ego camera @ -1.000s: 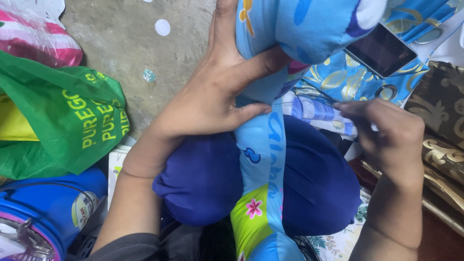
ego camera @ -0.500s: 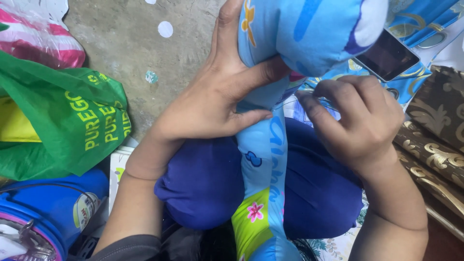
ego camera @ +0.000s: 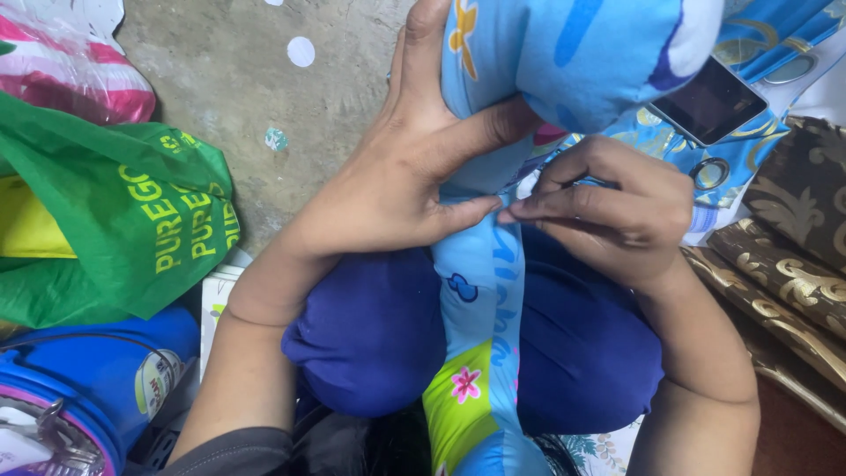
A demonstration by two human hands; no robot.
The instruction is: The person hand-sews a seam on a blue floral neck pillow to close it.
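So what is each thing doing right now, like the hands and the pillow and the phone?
left hand: gripping the stuffed blue printed cushion, thumb pressed on it
right hand: fingertips pinching the cushion's narrow fabric strip
blue printed cushion: stuffed at the top, flat strip trailing down over the knees
phone: screen dark, lying on blue patterned cloth
green bag: crumpled, lying on the floor
blue bucket: lid on

Right hand (ego camera: 617,207) moved in from the right edge; fingertips now meet the left thumb on the blue printed cloth (ego camera: 480,282), seemingly pinching it.
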